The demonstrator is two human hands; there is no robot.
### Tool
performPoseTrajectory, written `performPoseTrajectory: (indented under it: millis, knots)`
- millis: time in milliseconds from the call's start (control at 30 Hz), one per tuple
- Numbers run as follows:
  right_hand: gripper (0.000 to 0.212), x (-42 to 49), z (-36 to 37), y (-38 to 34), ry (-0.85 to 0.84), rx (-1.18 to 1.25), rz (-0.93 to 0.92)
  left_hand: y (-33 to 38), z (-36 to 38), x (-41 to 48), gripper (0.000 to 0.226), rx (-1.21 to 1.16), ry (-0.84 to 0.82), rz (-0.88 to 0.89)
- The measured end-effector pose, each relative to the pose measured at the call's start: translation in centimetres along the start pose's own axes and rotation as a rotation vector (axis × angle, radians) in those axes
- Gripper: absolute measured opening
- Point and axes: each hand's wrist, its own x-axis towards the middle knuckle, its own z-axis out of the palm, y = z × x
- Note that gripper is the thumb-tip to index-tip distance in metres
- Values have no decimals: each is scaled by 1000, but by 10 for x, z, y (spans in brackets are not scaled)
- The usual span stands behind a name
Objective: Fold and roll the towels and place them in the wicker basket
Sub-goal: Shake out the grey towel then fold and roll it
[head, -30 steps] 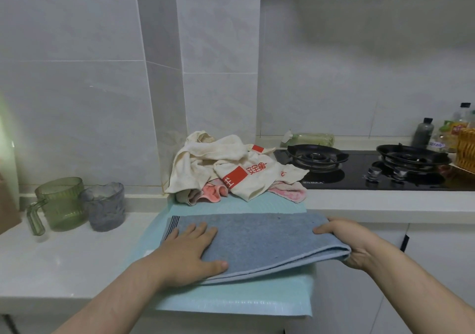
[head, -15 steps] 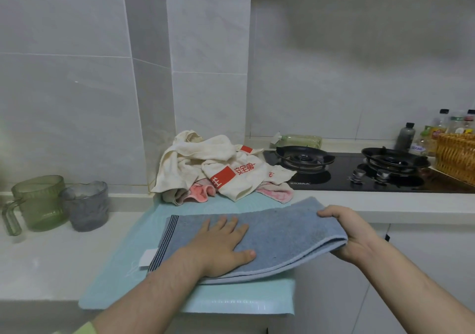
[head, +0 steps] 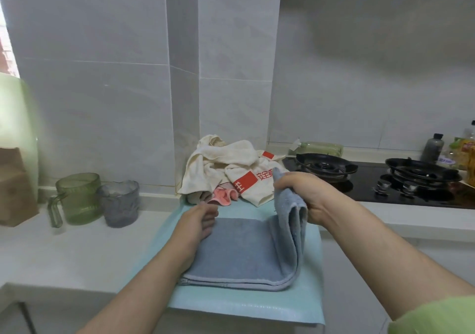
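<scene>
Moved: on desk (head: 77, 251), over teal mat (head: 303, 300), blue-grey towel (head: 244, 251) right end now stands upright, was flat | right hand (head: 308, 194) fingers clamp that end | left hand (head: 203, 220) rests on left part, fingers' grip: cannot tell | likely cross-fold mid-way; roll, stowing pending

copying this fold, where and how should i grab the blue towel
Probably the free right end of the blue towel, pinched from the right, as the right hand does: its layers stand up there, while the left hand presses the rest flat.
</scene>
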Motion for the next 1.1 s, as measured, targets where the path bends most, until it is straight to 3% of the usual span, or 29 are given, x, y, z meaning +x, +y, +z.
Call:
performPoseTrajectory:
  millis: [133, 233, 267, 367, 433, 533, 633, 733, 867, 1000, 1100]
  knots:
    - [36, 10, 48, 15, -50, -222, 12, 4, -23, -2, 43, -234, 70, -91]
    - [19, 13, 81, 35, -49, -395, 13, 5, -32, -4, 48, -287, 92, -161]
    - [24, 16, 89, 42, -54, -423, 11, 6, -33, -6, 49, -277, 93, -178]
    - [57, 25, 103, 63, -79, -494, -9, 8, -39, -10, 47, -167, 93, -219]
    - [61, 28, 100, 72, -106, -518, -14, 7, -45, -12, 45, -76, 85, -244]
    - [54, 22, 77, 70, -131, -540, -75, 6, -51, -13, 37, 18, 55, -263]
    - [28, 4, 40, 68, -11, -612, -331, 11, -44, -15, 23, 178, -1, -220]
    - [17, -27, 1, 91, 97, -798, -547, 17, -32, -14, 11, 406, -70, -183]
    - [55, -53, -17, 130, -90, -1071, -570, 20, -15, -8, 10, 597, -116, -179]
    - [58, -50, -13, 134, -23, -1129, -609, 22, -3, -9, 29, 627, -127, -213]
    - [57, -46, -10, 136, 18, -1164, -604, 19, -2, -12, 10, 605, -118, -177]
